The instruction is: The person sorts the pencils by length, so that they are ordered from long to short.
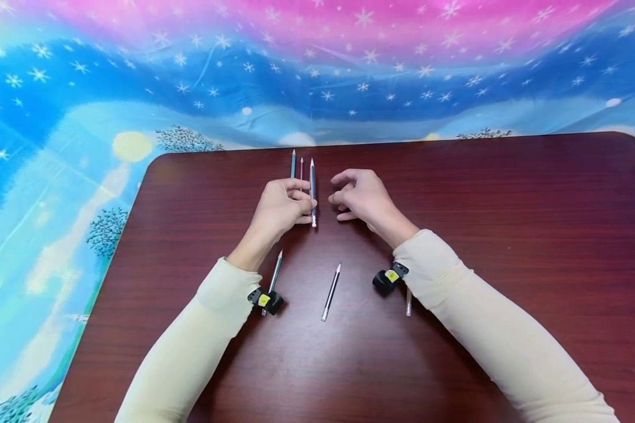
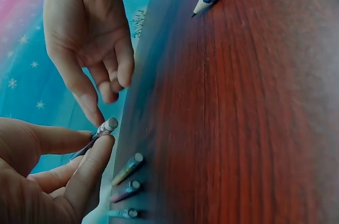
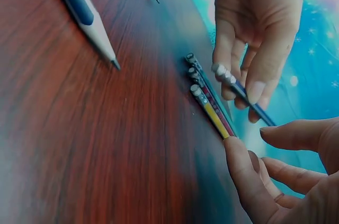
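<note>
At the upper centre of the head view, a narrow gap parts the blue pencil (image 1: 313, 181) in the left hand (image 1: 280, 204) from the right hand's (image 1: 367, 198) fingertips. Just left of that pencil, a teal pencil (image 1: 293, 164) and a pink pencil (image 1: 301, 169) stand in the way. At lower centre, a black-striped pencil (image 1: 331, 292) obstructs the lane between the left sleeve (image 1: 190, 335) and right sleeve (image 1: 497, 323), with passable room either side. Tabletop (image 1: 561, 235) at middle right offers a broad passage.
</note>
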A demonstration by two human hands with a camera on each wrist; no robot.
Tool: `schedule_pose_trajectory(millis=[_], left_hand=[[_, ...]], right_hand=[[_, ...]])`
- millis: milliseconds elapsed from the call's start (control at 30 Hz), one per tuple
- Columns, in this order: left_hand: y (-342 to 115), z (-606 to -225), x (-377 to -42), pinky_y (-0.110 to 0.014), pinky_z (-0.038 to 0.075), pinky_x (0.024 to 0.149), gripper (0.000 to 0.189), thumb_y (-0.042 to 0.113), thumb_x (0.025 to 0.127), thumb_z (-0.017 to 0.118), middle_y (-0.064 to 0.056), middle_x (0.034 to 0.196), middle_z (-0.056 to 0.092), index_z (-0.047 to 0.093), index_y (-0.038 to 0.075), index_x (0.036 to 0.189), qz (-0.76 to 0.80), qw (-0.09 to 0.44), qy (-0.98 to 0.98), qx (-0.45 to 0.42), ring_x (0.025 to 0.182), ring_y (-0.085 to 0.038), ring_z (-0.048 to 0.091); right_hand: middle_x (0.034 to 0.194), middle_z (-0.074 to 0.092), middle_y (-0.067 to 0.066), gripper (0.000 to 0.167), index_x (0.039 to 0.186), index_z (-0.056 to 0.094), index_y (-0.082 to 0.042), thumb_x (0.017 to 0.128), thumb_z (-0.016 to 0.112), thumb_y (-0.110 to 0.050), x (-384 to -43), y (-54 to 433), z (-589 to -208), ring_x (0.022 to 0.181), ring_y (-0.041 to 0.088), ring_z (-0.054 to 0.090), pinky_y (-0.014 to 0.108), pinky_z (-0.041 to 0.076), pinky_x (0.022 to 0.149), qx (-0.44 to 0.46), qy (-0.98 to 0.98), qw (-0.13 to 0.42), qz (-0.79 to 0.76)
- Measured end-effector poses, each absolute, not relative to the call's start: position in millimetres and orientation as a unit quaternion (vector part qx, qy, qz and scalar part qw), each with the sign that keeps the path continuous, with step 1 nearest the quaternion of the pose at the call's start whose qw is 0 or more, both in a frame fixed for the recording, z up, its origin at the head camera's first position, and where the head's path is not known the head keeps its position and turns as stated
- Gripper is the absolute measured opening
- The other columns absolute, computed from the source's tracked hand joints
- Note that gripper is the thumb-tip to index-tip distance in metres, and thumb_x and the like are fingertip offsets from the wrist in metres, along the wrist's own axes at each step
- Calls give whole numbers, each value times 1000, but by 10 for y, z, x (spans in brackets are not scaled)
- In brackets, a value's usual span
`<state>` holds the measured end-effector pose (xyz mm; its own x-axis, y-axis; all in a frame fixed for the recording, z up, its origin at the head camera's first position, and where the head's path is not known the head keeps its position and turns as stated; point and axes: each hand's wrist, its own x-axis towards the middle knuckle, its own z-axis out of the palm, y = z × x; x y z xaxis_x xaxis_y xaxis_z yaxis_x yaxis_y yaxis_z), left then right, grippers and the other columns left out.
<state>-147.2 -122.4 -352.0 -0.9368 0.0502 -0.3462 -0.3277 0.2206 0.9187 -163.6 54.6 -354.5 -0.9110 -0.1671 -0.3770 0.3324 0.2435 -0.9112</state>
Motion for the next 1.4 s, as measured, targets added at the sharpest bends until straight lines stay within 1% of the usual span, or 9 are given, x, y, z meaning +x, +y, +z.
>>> schedule_pose_trajectory(millis=[167,433,633,800,900,1100,1200,1300,1400], left_hand=[[-1129,-3580,-1538,-27,65,68,36,-10,94,59,-7,90,68,65,-4,130,605,150,777,-84,80,-15,71],[-1006,-3637,-1600,-30,66,69,36,-9,94,59,-9,89,71,68,-1,128,570,142,806,-77,81,-17,74],[-931,-3629,-1622,-31,66,71,35,-9,95,61,-9,89,71,67,-3,129,553,137,819,-73,89,-21,77],[-891,-3616,-1647,-28,65,70,34,-6,94,68,-10,91,72,69,-2,128,521,138,839,-76,79,-15,74],[-874,-3622,-1671,-26,65,68,34,-5,92,70,-10,93,74,70,-2,126,493,140,855,-73,74,-12,72],[-834,-3612,-1686,-25,64,67,30,-2,93,71,-9,92,74,71,0,123,454,145,876,-70,73,-13,73],[-824,-3596,-1688,-24,63,66,28,0,94,71,-9,94,78,72,2,122,426,147,890,-71,73,-13,76],[-810,-3577,-1690,-25,62,69,26,1,94,71,-7,94,80,73,5,120,392,143,906,-67,78,-14,77],[-800,-3568,-1695,-31,61,79,25,4,94,71,-5,95,80,75,8,119,364,132,920,-61,88,-16,75]], right_hand=[[82,61,4,43,136,63,1,93,68,3,-1569,700,-3526,74,21,61,36,66,65,43,769,195,-608],[82,62,1,45,138,61,1,94,68,4,-1467,908,-3458,72,17,61,36,67,69,37,770,189,-608],[80,61,-1,45,139,59,3,95,68,4,-1421,1004,-3442,72,14,60,33,66,70,33,770,191,-607],[81,61,1,45,139,59,2,95,68,4,-1402,1037,-3459,72,13,60,33,66,71,29,770,196,-606],[81,61,1,45,139,59,2,95,68,4,-1386,1046,-3463,72,13,59,32,66,71,27,771,198,-605],[80,60,0,45,139,59,2,95,68,4,-1346,1086,-3443,71,12,59,33,66,72,30,772,199,-603],[80,59,0,45,140,59,2,95,68,4,-1332,1105,-3435,71,12,59,33,66,72,30,771,201,-603],[80,59,0,46,140,59,3,95,68,4,-1320,1128,-3431,71,11,60,34,66,73,29,771,199,-604],[80,59,0,45,139,59,4,95,68,5,-1311,1153,-3434,71,10,60,33,66,73,28,770,196,-607]])
